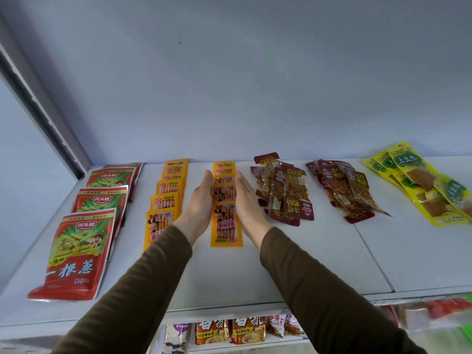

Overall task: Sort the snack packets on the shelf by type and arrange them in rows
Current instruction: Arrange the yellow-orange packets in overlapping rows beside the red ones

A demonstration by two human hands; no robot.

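Flanked row: a row of flat orange plastic snack packets [225, 200], overlapping front to back, lies on the white shelf board [255, 272] about midway across it.
Left hand: the left hand [200, 200] stands on edge against the row's left side, fingers straight and together, palm facing the packets; it pinches nothing.
Right hand: the right hand [246, 200] mirrors it on the row's right side, fingers straight and together, palm turned inward. Whether either palm truly presses the packet edges cannot be told.
Sleeves: both forearms wear dark olive-brown sleeves [319, 290] that reach in from the shelf's front edge.
Left of the flanked row: a second row of the same orange packets [166, 198] lies just beside the left hand, its nearest packet partly hidden by the left wrist.
Further left: a row of large red pouches with green onion pictures [84, 238] runs front to back, well apart from the flanked row.
Right of the flanked row: a loose heap of dark red clear-windowed packets [283, 192] lies near the right hand; past it a second such heap [342, 190].
Far right: long yellow-green packets [421, 185] fan out at an angle.
Surface: the board is matt white, with a seam [373, 254] running front to back, right of the flanked row.
Room: a plain pale wall [229, 85] rises behind the board; a grey metal upright [43, 111] slants at the left.
Below: a lower shelf shows more snack bags [229, 333] under the front edge.
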